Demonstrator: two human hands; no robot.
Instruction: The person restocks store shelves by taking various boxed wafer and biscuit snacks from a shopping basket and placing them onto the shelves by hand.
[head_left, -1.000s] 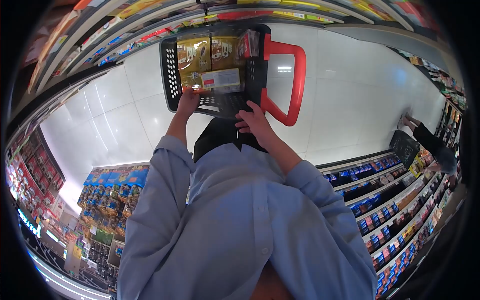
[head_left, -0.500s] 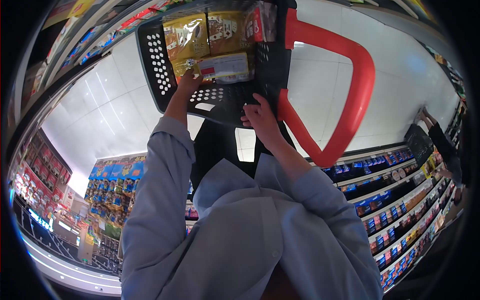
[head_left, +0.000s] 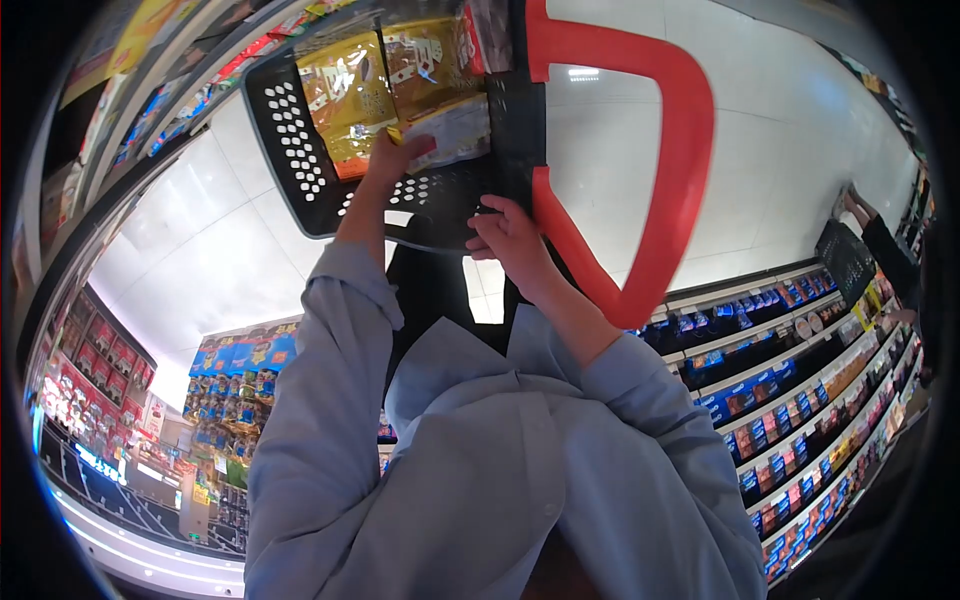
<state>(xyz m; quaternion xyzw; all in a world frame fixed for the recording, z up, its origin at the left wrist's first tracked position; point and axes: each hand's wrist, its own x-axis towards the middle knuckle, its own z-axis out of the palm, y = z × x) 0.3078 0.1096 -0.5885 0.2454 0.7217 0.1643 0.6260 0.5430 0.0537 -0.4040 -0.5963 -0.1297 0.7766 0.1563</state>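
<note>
Black plastic basket (head_left: 518, 120), red handle (head_left: 690, 150) on its right edge: the left hand (head_left: 388, 168) now covers more of the white-labelled pack (head_left: 462, 128), inside along the near edge, than half a second ago — probably the pack being handled, though whether fingers clamp it I cannot tell. Near the near-right corner, the right hand (head_left: 512, 240) hovers empty, fingers apart.

Shop, tiled aisle floor (head_left: 780, 150), rows of shelved packets (head_left: 770, 430), shopping basket (head_left: 518, 115)

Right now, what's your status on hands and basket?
Left hand at yellow packets in black basket, grip unclear. Right hand loosely open at basket's near side. No obstruction visible.
</note>
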